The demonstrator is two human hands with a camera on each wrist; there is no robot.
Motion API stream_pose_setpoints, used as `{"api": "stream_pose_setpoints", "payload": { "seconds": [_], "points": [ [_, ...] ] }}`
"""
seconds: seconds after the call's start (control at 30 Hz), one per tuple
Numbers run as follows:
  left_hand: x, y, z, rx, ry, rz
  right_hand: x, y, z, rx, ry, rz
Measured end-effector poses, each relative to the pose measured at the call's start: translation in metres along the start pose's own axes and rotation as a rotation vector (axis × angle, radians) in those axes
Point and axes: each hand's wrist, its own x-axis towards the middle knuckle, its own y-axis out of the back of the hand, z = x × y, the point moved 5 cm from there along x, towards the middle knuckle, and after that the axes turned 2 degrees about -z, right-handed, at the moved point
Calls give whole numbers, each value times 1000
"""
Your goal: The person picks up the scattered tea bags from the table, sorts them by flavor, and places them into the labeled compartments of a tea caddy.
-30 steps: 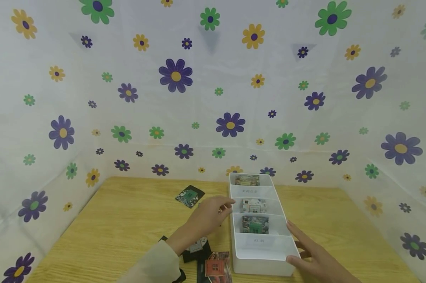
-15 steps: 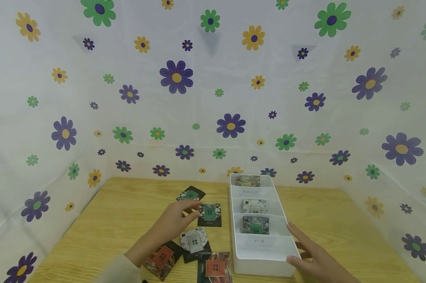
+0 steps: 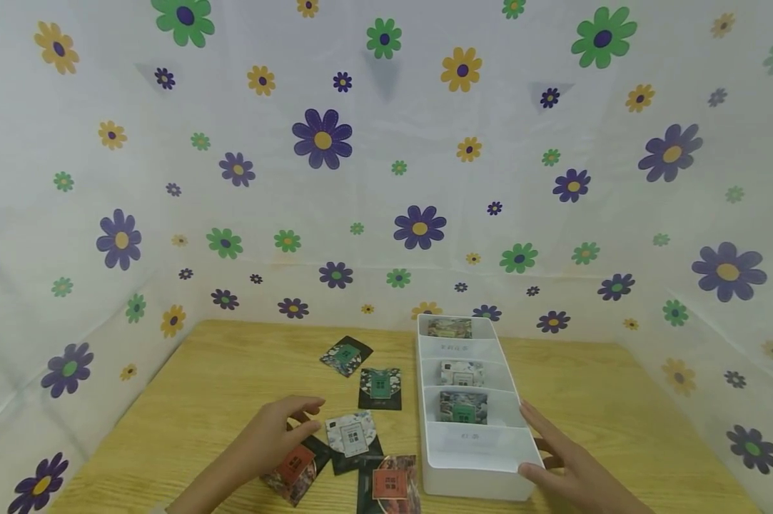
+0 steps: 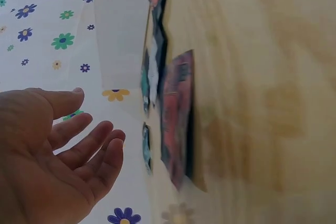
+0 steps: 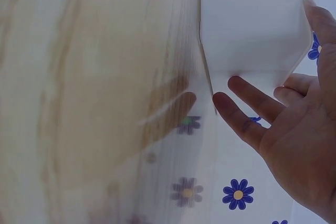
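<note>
My left hand (image 3: 265, 434) hovers over the lower left of the table, fingers loosely bent and nothing in them. Beneath it lies a red-labelled flat sachet (image 3: 297, 467), partly covered in the head view; the left wrist view shows this red sachet (image 4: 176, 114) beside the hand. Just right of the fingertips is a white-patterned sachet (image 3: 350, 435). At the near right corner of a long white divided box (image 3: 472, 480), my right hand (image 3: 569, 467) holds it, thumb over the rim and fingers along the outer side wall (image 5: 247, 19).
Another red-labelled sachet (image 3: 392, 484) lies close to the box's near left corner. Two green-labelled sachets, a nearer one (image 3: 380, 385) and a farther one (image 3: 346, 355), lie left of the box. Inside the box stand a green (image 3: 463, 407), a white (image 3: 461, 373) and a brownish sachet (image 3: 450, 328).
My left hand has moved from the box's left edge leftward and nearer, over the red sachet, uncovering the nearer green and the white sachets. The right hand stays at the box.
</note>
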Motion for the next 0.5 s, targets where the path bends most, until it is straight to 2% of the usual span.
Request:
{"api": "stream_pose_setpoints", "payload": {
  "seconds": [0.23, 0.4, 0.5],
  "points": [
    [-19, 1, -21, -13, 47, -7, 0, 0, -2, -8, 3, 19],
    [-28, 2, -34, -41, 172, -28, 1, -1, -1, 16, -17, 10],
    [-33, -1, -40, -12, 246, -33, 1, -2, 1, 28, -25, -1]
  ]
}}
